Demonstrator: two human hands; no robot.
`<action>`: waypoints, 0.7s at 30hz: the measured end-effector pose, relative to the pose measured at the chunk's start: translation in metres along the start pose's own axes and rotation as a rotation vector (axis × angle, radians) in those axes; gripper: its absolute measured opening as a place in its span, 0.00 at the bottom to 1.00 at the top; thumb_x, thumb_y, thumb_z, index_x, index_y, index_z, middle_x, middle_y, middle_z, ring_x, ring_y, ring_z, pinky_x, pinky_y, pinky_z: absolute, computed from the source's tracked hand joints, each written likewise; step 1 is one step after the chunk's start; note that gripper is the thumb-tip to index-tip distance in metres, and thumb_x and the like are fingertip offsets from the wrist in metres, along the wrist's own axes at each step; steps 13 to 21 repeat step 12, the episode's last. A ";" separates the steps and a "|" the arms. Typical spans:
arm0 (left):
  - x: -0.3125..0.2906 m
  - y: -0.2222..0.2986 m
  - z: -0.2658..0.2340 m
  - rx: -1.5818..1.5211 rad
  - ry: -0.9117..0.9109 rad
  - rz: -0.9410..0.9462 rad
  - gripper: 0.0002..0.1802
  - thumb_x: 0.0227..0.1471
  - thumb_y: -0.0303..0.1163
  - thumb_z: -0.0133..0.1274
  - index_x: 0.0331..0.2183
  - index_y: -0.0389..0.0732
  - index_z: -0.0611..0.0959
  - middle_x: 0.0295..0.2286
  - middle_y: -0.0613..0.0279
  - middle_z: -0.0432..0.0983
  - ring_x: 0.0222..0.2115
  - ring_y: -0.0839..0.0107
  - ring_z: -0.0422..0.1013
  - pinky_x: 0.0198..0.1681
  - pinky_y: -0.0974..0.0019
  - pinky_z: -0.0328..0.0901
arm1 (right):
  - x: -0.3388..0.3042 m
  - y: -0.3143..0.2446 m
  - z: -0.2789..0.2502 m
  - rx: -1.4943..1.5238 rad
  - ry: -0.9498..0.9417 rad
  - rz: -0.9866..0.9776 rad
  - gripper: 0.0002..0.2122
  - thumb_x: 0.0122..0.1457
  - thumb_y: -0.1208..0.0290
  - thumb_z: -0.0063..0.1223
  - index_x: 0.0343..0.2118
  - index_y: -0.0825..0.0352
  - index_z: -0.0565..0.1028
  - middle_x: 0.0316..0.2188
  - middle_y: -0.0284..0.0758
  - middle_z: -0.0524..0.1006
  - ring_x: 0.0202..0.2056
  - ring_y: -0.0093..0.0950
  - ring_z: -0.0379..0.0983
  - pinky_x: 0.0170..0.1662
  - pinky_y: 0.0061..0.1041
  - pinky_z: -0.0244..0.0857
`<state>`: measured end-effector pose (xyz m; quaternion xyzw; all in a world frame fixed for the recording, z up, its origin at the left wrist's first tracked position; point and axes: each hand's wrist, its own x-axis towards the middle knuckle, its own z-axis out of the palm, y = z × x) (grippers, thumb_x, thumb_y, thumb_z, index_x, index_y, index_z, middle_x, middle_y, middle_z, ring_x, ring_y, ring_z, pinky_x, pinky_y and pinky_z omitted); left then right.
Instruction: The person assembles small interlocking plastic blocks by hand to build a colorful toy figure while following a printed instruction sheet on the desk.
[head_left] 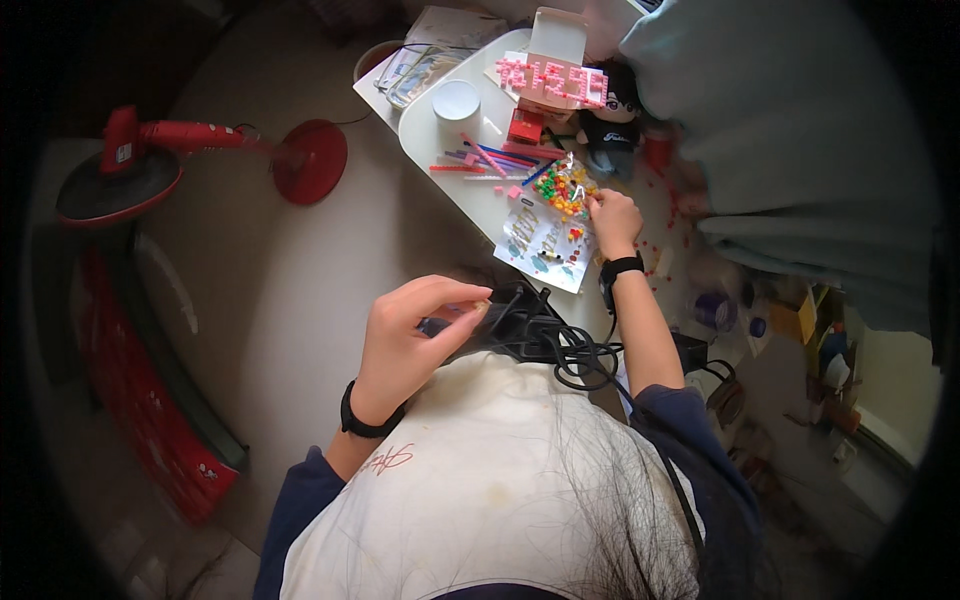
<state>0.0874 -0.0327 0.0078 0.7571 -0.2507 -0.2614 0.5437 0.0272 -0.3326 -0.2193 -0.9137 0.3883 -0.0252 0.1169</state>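
Raised in front of my shirt, my left hand pinches a small pale yellowish piece between thumb and fingertips; its kind is too small to tell. My right hand reaches over the white table, with its closed fingers at the right edge of a clear bag of small yellow, red and green pieces. What those fingers grip is hidden. Beneath the bag lies a printed instruction sheet with several loose small pieces on it.
Coloured strips lie beside a round white container. Pink block-built shapes sit near an open box, with a plush doll behind. Black cables hang by my waist. A red fan stands left; a curtain hangs right.
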 end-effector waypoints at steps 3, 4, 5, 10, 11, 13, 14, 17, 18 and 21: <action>0.000 -0.003 0.001 -0.007 0.015 -0.004 0.10 0.46 0.18 0.57 0.34 0.36 0.84 0.29 0.60 0.79 0.29 0.76 0.75 0.34 0.76 0.70 | 0.003 0.002 0.006 -0.034 -0.015 -0.063 0.08 0.51 0.60 0.57 0.29 0.55 0.82 0.25 0.36 0.79 0.29 0.39 0.77 0.31 0.37 0.70; 0.001 -0.003 0.001 -0.010 0.015 -0.003 0.10 0.46 0.18 0.57 0.35 0.36 0.84 0.29 0.60 0.79 0.29 0.76 0.75 0.34 0.76 0.70 | 0.004 0.003 0.008 -0.039 -0.019 -0.060 0.08 0.50 0.59 0.57 0.29 0.55 0.82 0.26 0.36 0.79 0.29 0.39 0.77 0.31 0.37 0.70; 0.001 -0.003 0.001 -0.012 0.015 -0.001 0.10 0.46 0.18 0.57 0.35 0.36 0.84 0.30 0.60 0.79 0.29 0.76 0.75 0.34 0.76 0.70 | 0.004 0.003 0.009 -0.043 -0.024 -0.058 0.08 0.50 0.59 0.57 0.29 0.55 0.81 0.26 0.36 0.80 0.30 0.39 0.77 0.32 0.37 0.70; 0.002 -0.001 0.000 -0.051 0.016 0.004 0.11 0.46 0.18 0.57 0.36 0.37 0.84 0.31 0.60 0.79 0.29 0.76 0.75 0.34 0.76 0.69 | -0.002 0.005 0.000 0.173 -0.025 0.048 0.10 0.47 0.59 0.60 0.31 0.55 0.81 0.28 0.36 0.80 0.30 0.37 0.78 0.33 0.36 0.71; 0.001 -0.001 -0.001 -0.063 0.021 0.002 0.11 0.47 0.18 0.56 0.36 0.37 0.84 0.31 0.61 0.79 0.30 0.75 0.75 0.34 0.76 0.69 | -0.004 0.005 -0.008 0.236 -0.045 0.087 0.10 0.46 0.59 0.61 0.32 0.55 0.81 0.27 0.36 0.80 0.30 0.37 0.78 0.34 0.36 0.71; 0.000 -0.001 -0.003 -0.075 0.027 0.000 0.11 0.47 0.19 0.56 0.36 0.37 0.84 0.32 0.61 0.79 0.30 0.75 0.75 0.35 0.76 0.69 | -0.006 0.005 -0.018 0.299 -0.065 0.126 0.11 0.45 0.60 0.62 0.33 0.55 0.81 0.27 0.36 0.80 0.30 0.37 0.78 0.34 0.35 0.71; 0.000 -0.001 -0.003 -0.075 0.027 0.000 0.11 0.47 0.19 0.56 0.36 0.37 0.84 0.32 0.61 0.79 0.30 0.75 0.75 0.35 0.76 0.69 | -0.006 0.005 -0.018 0.299 -0.065 0.126 0.11 0.45 0.60 0.62 0.33 0.55 0.81 0.27 0.36 0.80 0.30 0.37 0.78 0.34 0.35 0.71; 0.000 -0.001 -0.003 -0.075 0.027 0.000 0.11 0.47 0.19 0.56 0.36 0.37 0.84 0.32 0.61 0.79 0.30 0.75 0.75 0.35 0.76 0.69 | -0.006 0.005 -0.018 0.299 -0.065 0.126 0.11 0.45 0.60 0.62 0.33 0.55 0.81 0.27 0.36 0.80 0.30 0.37 0.78 0.34 0.35 0.71; 0.000 -0.001 -0.003 -0.075 0.027 0.000 0.11 0.47 0.19 0.56 0.36 0.37 0.84 0.32 0.61 0.79 0.30 0.75 0.75 0.35 0.76 0.69 | -0.006 0.005 -0.018 0.299 -0.065 0.126 0.11 0.45 0.60 0.62 0.33 0.55 0.81 0.27 0.36 0.80 0.30 0.37 0.78 0.34 0.35 0.71; 0.000 -0.001 -0.003 -0.075 0.027 0.000 0.11 0.47 0.19 0.56 0.36 0.37 0.84 0.32 0.61 0.79 0.30 0.75 0.75 0.35 0.76 0.69 | -0.006 0.005 -0.018 0.299 -0.065 0.126 0.11 0.45 0.60 0.62 0.33 0.55 0.81 0.27 0.36 0.80 0.30 0.37 0.78 0.34 0.35 0.71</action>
